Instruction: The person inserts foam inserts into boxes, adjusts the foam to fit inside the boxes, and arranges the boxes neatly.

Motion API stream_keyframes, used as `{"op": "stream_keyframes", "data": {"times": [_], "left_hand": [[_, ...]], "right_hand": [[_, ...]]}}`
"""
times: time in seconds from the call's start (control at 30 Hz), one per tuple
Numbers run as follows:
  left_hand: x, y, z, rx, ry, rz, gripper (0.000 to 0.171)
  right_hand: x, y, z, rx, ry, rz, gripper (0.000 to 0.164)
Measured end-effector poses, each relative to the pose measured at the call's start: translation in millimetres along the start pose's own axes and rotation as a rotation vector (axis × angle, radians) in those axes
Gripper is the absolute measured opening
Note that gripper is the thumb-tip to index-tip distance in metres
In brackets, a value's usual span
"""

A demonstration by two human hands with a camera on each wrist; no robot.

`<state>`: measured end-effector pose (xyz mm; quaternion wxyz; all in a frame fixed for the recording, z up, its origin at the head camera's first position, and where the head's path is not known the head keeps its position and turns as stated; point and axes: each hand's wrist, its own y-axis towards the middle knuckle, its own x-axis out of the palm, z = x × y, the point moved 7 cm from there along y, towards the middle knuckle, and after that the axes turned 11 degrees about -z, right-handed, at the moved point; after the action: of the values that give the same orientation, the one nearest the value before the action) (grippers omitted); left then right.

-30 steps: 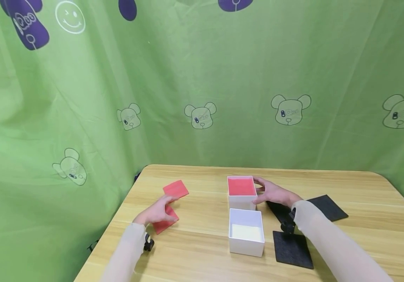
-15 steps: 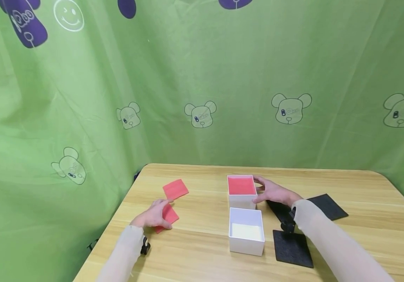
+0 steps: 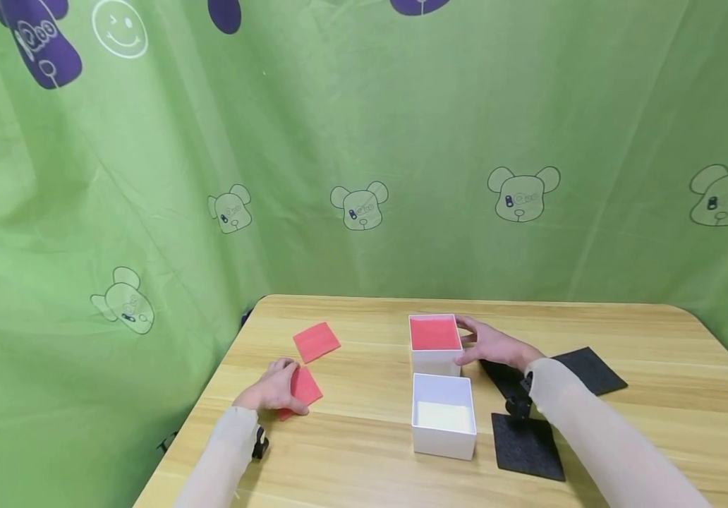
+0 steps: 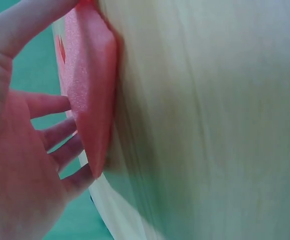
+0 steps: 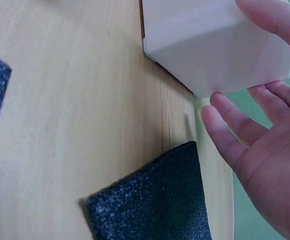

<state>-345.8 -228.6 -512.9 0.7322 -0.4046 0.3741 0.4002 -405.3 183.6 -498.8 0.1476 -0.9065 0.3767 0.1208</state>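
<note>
Spanning the near red square [image 3: 305, 388] on the counter [image 3: 364, 480], well to the left of the far white box [image 3: 437, 363] and slightly nearer the wearer, the left hand [image 3: 275, 388] grips it with thumb at its near side and fingers toward its far side, an arrangement that probably serves to catch so thin a sheet by opposite edges. The right hand [image 3: 494, 347] holds the far white box from its right, thumb toward the near corner and fingers behind, presumably to steady a light container. Inside that box a red layer [image 3: 435, 334] seems to sit close to the rim. Just in front of the landmark stands the near white box [image 3: 445, 443], with a pale bottom [image 3: 443, 418]; to the landmark's left lies the far red square [image 3: 317, 341], and to its right are three black squares [image 3: 528, 448], one partly covered by the right forearm. Only the head view reveals what the boxes contain and the overall layout. The left wrist view adds fingertips meeting the red edge and a creased, seemingly bowed surface; the right wrist view adds the box's plain outer walls, a fingertip apparently clear of them, and the coarse black grain.
</note>
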Motion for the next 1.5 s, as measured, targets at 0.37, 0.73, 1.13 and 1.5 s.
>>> {"op": "stream_keyframes", "data": {"times": [0.37,0.73,1.13,1.5], "left_hand": [[5.5,3.5,3.5,0.031,0.009,0.006,0.09],[-9.4,4.9,13.5,0.095,-0.152,0.068,0.094],[-31.6,18.7,49.9,0.123,-0.163,0.115,0.092],[-42.0,36.2,104.4,0.2,-0.121,0.099,0.088]], "right_hand": [[-1,2,2,-0.014,0.003,-0.002,0.1],[-2,2,4,-0.012,-0.005,0.006,0.101],[0,2,2,-0.01,0.008,0.006,0.1],[-1,1,2,-0.025,0.009,-0.001,0.101]]}}
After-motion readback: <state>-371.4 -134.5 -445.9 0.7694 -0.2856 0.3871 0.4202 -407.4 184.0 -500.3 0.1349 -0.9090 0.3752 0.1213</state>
